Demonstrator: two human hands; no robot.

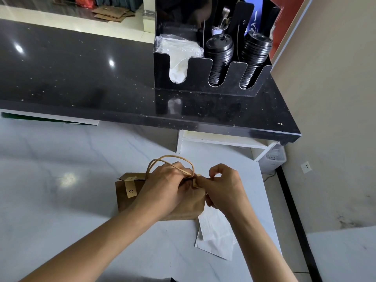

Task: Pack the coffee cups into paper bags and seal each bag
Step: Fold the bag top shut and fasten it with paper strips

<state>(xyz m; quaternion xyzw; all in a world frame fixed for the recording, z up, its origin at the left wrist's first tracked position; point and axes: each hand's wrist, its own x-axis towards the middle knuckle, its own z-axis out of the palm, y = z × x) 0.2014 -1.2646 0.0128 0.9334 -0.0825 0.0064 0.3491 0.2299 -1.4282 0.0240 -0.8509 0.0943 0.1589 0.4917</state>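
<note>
White counter (61, 200) — napkin (213, 235) beside bag (126, 202); lid rack (203, 78) behind.

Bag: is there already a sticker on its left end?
Yes: a tan sticker folds over the left end of the bag's top, while the left hand and right hand work at the right end.

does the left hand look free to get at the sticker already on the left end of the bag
Probably not yet. The left hand is gripping the top of the paper bag by its handles, while the right hand pinches a second sticker. The left sticker itself lies uncovered.
</note>
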